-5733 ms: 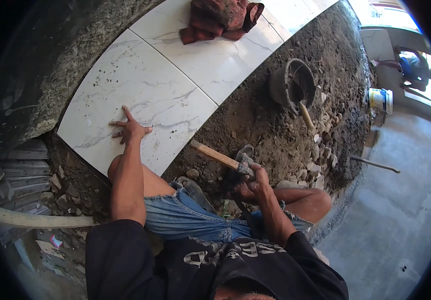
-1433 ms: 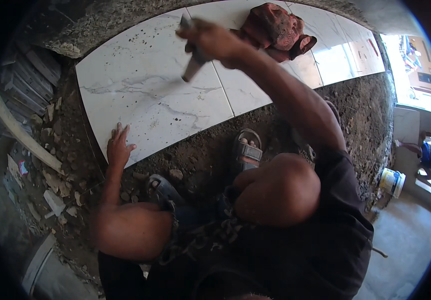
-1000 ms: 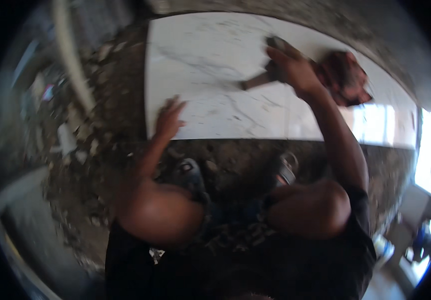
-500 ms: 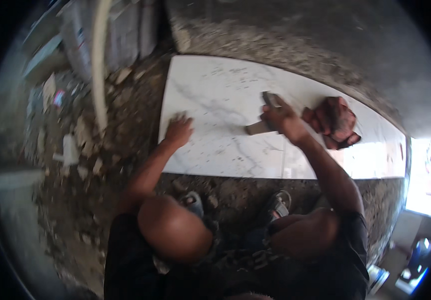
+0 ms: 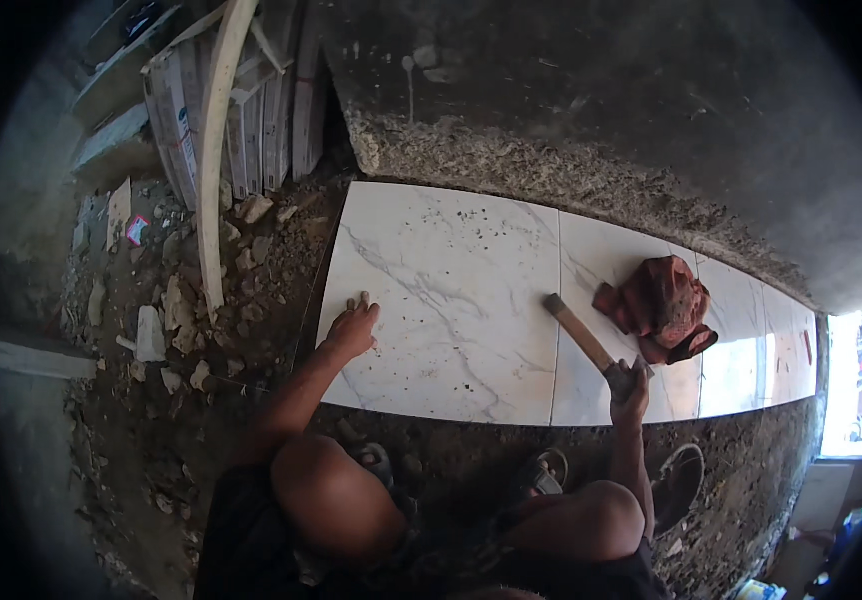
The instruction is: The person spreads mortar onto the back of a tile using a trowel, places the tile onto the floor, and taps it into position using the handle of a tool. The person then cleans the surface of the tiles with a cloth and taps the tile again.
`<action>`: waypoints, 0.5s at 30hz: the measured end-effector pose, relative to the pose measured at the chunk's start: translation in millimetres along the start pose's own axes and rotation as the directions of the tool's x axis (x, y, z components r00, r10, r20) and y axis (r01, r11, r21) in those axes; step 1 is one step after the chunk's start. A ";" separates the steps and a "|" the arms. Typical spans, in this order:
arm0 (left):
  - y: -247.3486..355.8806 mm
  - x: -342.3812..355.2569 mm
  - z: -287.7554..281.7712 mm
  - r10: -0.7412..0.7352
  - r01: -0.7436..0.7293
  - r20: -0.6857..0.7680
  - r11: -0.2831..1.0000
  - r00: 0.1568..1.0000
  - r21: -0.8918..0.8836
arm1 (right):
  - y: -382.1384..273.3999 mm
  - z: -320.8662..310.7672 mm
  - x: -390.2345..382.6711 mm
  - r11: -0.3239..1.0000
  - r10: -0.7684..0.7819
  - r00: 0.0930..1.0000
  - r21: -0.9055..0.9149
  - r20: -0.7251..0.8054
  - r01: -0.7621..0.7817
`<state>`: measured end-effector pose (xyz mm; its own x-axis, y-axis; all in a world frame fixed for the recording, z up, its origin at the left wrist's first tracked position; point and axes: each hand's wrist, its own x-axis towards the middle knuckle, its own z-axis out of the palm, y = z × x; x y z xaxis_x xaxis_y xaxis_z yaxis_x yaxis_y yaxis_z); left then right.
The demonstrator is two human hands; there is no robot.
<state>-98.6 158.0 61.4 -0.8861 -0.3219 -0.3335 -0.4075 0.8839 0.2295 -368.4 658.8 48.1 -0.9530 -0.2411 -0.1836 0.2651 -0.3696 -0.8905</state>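
Note:
My left hand (image 5: 353, 332) rests on the left part of a large white marble-patterned tile (image 5: 451, 260), its fingers stretched out and holding nothing. Closed around the head end of a hammer, my right hand (image 5: 630, 392) is at the near edge of the tiles. The hammer's wooden handle (image 5: 583, 336) points up and left, its dark end close to the joint between the first and second tiles; whether it touches the surface I cannot tell. Small dark crumbs lie scattered over the big tile. Just beyond my right hand, a crumpled reddish cloth (image 5: 663, 308) sits on the tiles.
A rough wall (image 5: 591, 100) runs along the far edge of the tiles. Rubble and soil (image 5: 241, 260) lie at left, with a curved wooden pole (image 5: 213, 150) and stacked flat boxes (image 5: 176, 125). A round rim (image 5: 686, 480) shows beside my right knee.
My right hand has drawn nearer and rightward with the hammer, whose handle now slants up-left. My left hand stays on the tile. The whole view has shifted, placing the tiles lower.

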 end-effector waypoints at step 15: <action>89.6 99.5 -67.0 0.297 -0.305 0.130 0.951 0.946 0.043 | 13.5 -7.1 81.5 0.518 -0.270 0.848 -0.811 -0.456 -0.272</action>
<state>-238.0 182.5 110.0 -0.9306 0.0020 -0.3660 -0.1082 0.9538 0.2803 -443.5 640.6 18.2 -0.9465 0.3052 -0.1047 0.2770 0.6019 -0.7490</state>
